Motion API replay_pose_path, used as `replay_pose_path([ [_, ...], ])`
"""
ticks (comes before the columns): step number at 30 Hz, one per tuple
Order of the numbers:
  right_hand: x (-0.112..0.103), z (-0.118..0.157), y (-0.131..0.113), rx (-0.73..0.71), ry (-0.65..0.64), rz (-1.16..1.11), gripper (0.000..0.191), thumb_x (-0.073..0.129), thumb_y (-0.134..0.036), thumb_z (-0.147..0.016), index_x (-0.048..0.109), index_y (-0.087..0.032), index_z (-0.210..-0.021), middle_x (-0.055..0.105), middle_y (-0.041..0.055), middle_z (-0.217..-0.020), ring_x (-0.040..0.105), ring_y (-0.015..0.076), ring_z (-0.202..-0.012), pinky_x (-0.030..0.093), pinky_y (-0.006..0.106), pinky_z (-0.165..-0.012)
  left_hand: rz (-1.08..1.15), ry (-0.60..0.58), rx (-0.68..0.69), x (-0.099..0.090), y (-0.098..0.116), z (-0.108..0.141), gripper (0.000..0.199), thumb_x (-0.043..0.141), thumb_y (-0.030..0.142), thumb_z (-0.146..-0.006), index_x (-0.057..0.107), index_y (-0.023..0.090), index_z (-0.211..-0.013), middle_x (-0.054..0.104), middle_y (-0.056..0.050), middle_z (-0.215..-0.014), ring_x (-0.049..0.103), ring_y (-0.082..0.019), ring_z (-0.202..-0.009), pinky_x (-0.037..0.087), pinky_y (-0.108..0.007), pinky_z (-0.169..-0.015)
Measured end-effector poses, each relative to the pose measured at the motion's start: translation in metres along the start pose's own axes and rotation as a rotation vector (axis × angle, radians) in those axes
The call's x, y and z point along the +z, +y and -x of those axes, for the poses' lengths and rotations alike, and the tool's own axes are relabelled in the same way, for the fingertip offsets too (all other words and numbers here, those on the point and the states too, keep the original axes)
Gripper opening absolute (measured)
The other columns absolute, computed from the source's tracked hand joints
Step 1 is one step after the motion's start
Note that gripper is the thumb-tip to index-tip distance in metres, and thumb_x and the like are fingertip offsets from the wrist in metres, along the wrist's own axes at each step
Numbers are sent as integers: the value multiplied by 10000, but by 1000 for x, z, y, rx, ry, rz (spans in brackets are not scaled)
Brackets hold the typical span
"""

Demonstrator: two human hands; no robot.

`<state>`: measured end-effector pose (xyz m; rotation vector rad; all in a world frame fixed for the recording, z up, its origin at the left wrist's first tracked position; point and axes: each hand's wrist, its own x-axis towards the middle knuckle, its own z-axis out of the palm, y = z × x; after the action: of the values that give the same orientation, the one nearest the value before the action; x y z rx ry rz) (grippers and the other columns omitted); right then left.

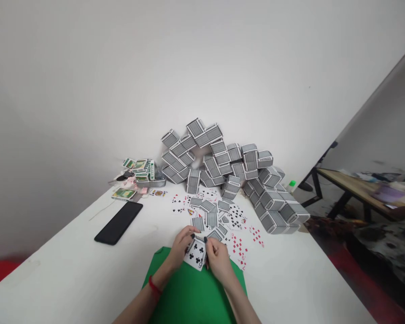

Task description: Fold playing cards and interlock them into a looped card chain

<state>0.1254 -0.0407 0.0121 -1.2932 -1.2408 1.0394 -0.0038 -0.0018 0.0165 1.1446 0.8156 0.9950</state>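
Between my two hands is a playing card with black clubs, face up, a 6 or 9 at its lower corner. My left hand grips its left edge, a red cord around that wrist. On the card's right side, my right hand pinches with curled fingers. Part of the card's far edge is hidden by my fingertips. Beneath lies a green sheet at the table's near edge. Just beyond my hands, loose playing cards lie scattered, some face down with grey backs, others face up.
Many grey-backed card boxes or folded-card blocks are stacked against the wall, continuing right. A black phone or tablet lies left on the white table. Green card packs are piled behind it. A green-capped bottle stands at right.
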Motion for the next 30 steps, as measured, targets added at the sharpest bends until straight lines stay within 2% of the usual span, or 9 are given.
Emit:
replay_pose_path([
  [2, 0, 0, 0, -80, 85, 127, 373, 437, -437, -785, 381, -207, -496, 343, -76, -400, 305, 85, -380, 193, 218, -406, -39, -27, 10, -1, -1, -2, 168, 507, 312, -700, 518, 168, -785, 464, 54, -552, 403, -89, -489, 299, -188, -468],
  [5, 1, 1, 3, -181, 154, 227, 373, 455, -411, -776, 380, -207, -472, 342, -66, -422, 301, 95, -424, 186, 231, -438, -164, 30, 33, 1, -7, -5, 229, 614, 346, -654, 511, 159, -737, 399, 77, -518, 359, -75, -477, 280, -180, -464],
  [7, 2, 1, 6, -198, 164, 247, 374, 444, -410, -785, 388, -208, -476, 342, -65, -424, 294, 98, -425, 183, 238, -446, -198, 61, 30, 3, -12, -7, 256, 641, 351, -634, 517, 154, -738, 387, 81, -510, 350, -74, -476, 279, -178, -459],
  [11, 3, 3, 7, -213, 176, 274, 374, 429, -412, -801, 402, -210, -487, 330, -66, -429, 289, 101, -421, 186, 243, -456, -138, 30, -20, 6, -17, -8, 304, 629, 401, -645, 544, 130, -755, 506, 29, -590, 437, -98, -532, 336, -194, -487],
  [14, 4, 4, 7, -237, 173, 289, 360, 418, -403, -814, 430, -211, -509, 337, -61, -445, 303, 106, -419, 198, 244, -457, -115, 35, -42, 7, -15, -6, 345, 615, 451, -645, 562, 118, -722, 547, 5, -601, 469, -116, -548, 358, -205, -498],
  [19, 4, 7, 9, -291, 158, 275, 316, 420, -394, -824, 524, -218, -584, 440, -26, -489, 382, 134, -448, 260, 251, -477, -113, 115, -23, 9, -10, -3, 347, 633, 464, -611, 581, 127, -675, 530, 19, -540, 440, -110, -507, 347, -202, -468],
  [26, 6, 10, 11, -404, 40, 388, 207, 453, -284, -821, 634, -217, -747, 596, 50, -669, 522, 182, -629, 360, 284, -631, 16, 279, -68, 8, -15, -3, 322, 670, 407, -541, 484, 149, -486, 422, 57, -430, 366, -70, -407, 287, -185, -408],
  [28, 7, 10, 10, -393, 26, 396, 202, 467, -282, -813, 639, -209, -735, 602, 50, -666, 525, 179, -626, 364, 284, -628, 25, 293, -73, 6, -16, -4, 326, 672, 394, -534, 465, 152, -464, 402, 63, -412, 351, -64, -389, 272, -183, -395],
  [30, 7, 8, 9, -313, 27, 343, 221, 485, -313, -802, 626, -199, -675, 580, 27, -590, 502, 158, -550, 356, 266, -560, 6, 265, -68, 3, -15, -5, 327, 666, 397, -543, 464, 153, -459, 409, 63, -402, 355, -65, -378, 267, -183, -388],
])
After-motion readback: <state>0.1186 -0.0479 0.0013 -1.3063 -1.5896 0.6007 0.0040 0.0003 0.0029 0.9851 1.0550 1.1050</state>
